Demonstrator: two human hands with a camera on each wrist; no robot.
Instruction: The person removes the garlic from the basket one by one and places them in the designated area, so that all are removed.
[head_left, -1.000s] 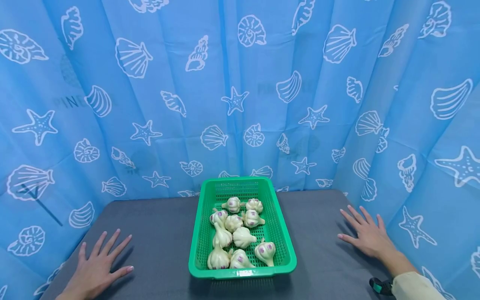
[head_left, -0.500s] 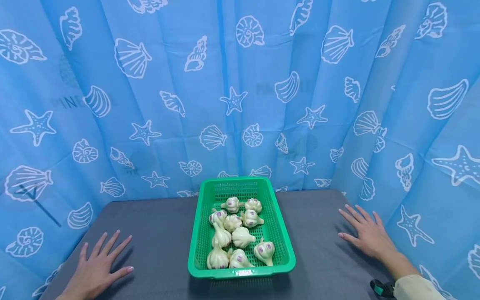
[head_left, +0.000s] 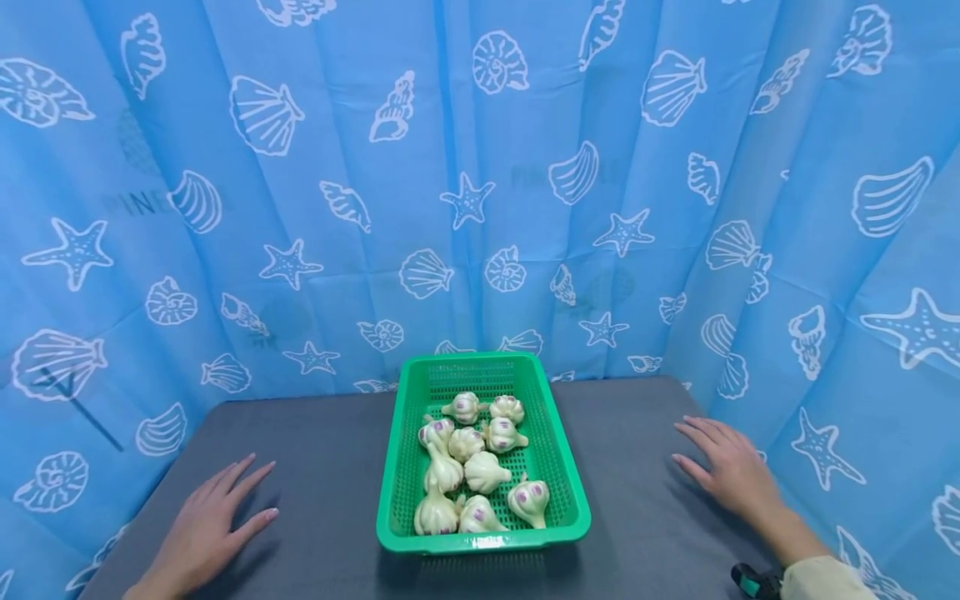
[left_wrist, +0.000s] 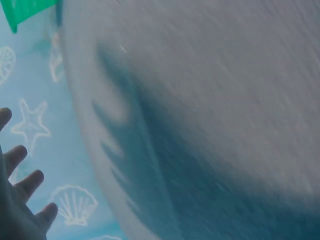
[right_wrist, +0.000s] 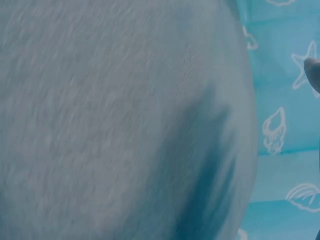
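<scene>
1. Head view shows the biggest thing first: a blue curtain (head_left: 480,192) printed with white shells and starfish, hanging behind and to both sides of the basket.
2. Next comes a grey table (head_left: 330,467), which carries the basket at its middle and runs out to the left and right of it.
3. On that table stands the green plastic basket (head_left: 401,479), a mesh-walled rectangle with its long side running away from the person and its far end close to the curtain.
4. Left of the basket, and well apart from it, is the left hand (head_left: 202,533), palm down over the table near its front edge, with fingers straight, spread and pointing toward the basket; it holds nothing. The left wrist view shows its fingertips (left_wrist: 20,200) beside their shadow on the cloth, so whether the hand touches the table cannot be told.
5. Right of the basket, also well apart from it, is the right hand (head_left: 731,475), palm down on or just over the table, its fingers relaxed and extended, gripping nothing.
6. Inside the basket lie the garlic bulbs (head_left: 476,467), about ten pale heads with purple marks, clustered from its middle to its near wall.
</scene>
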